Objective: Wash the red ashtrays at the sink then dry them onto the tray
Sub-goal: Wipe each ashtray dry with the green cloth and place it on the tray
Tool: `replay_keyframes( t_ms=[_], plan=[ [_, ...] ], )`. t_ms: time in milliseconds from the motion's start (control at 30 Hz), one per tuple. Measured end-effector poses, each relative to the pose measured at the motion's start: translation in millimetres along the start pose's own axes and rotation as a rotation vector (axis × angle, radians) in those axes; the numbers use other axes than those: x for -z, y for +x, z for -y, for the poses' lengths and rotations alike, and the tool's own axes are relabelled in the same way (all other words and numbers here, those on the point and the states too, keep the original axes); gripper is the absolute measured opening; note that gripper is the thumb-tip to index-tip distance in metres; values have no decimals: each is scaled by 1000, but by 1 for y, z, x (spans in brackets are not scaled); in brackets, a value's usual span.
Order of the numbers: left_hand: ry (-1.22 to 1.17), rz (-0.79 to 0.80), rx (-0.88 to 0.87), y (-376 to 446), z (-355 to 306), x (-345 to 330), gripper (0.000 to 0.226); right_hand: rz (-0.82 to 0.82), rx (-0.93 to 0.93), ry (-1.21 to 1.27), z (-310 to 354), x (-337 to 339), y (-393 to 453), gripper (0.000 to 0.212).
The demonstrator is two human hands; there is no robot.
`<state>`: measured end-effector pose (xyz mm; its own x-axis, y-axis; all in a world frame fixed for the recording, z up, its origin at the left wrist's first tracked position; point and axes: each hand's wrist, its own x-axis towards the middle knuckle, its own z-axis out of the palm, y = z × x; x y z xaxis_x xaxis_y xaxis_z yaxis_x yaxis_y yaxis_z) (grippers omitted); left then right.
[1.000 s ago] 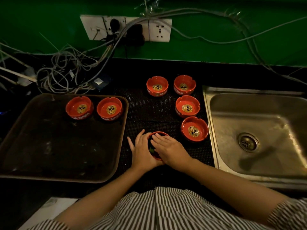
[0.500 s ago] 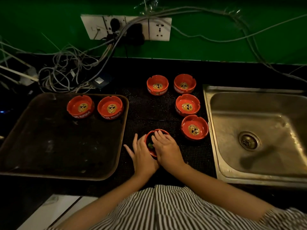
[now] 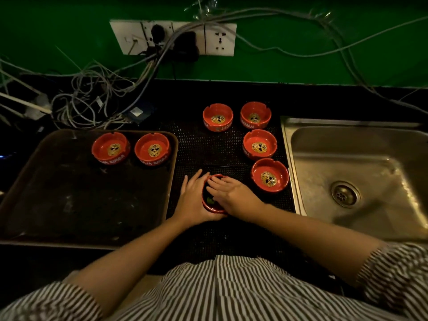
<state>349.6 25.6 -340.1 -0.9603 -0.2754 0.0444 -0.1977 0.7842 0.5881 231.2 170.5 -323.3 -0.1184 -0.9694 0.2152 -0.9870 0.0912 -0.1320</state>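
Just left of the sink (image 3: 356, 181), a red ashtray (image 3: 214, 208) sits on the black mat (image 3: 208, 149), cupped by the left hand (image 3: 193, 200) while the right hand (image 3: 234, 195) reaches inside, fingers over something green. Four more ashtrays (image 3: 269, 175) stand near the sink; two ashtrays (image 3: 152, 149) sit on the tray (image 3: 69, 205), farther left.

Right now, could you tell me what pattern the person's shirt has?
The shirt has narrow dark and white stripes, clearest in the head view.

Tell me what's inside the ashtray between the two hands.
The ashtray holds something small and green in a dark interior. The right hand reaches over the bowl and the left hand cups its side, hiding the rest.
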Motion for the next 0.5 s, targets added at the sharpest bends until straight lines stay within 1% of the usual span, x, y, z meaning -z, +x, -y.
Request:
replay_keyframes(
  t_ms=[33, 67, 133, 167, 200, 233, 300, 333, 400, 433, 500],
  plan=[
    [6, -58, 71, -8, -7, -9, 121, -36, -97, -21, 10, -6, -1, 41],
    [5, -127, 152, -15, -16, -18, 113, -51, -204, -33, 21, -10, -2, 40],
    [5, -273, 299, -20, -32, -33, 83, -49, -395, -32, 40, -16, 3, 47],
    [7, -330, 347, -19, -39, -37, 68, -41, -449, -28, 45, -17, 6, 50],
    [7, -369, 369, -17, -41, -40, 60, -40, -471, -32, 49, -17, 8, 50],
    [-2, -387, 369, -16, -40, -41, 57, -48, -463, -51, 48, -19, 9, 49],
    [-30, -365, 318, -14, -31, -37, 63, -57, -377, -81, 41, -20, 7, 39],
    [-43, -319, 265, -11, -23, -32, 74, -44, -320, -66, 36, -18, 5, 37],
    [-86, -170, 120, -1, -6, -18, 101, -15, -161, -34, 21, -9, 3, 40],
    [-114, -80, 42, 5, 2, -9, 110, -1, -57, -23, 12, -4, 2, 40],
    [-144, 93, -80, 18, 13, 6, 118, 58, 115, 7, 0, 9, 2, 38]
  ],
)
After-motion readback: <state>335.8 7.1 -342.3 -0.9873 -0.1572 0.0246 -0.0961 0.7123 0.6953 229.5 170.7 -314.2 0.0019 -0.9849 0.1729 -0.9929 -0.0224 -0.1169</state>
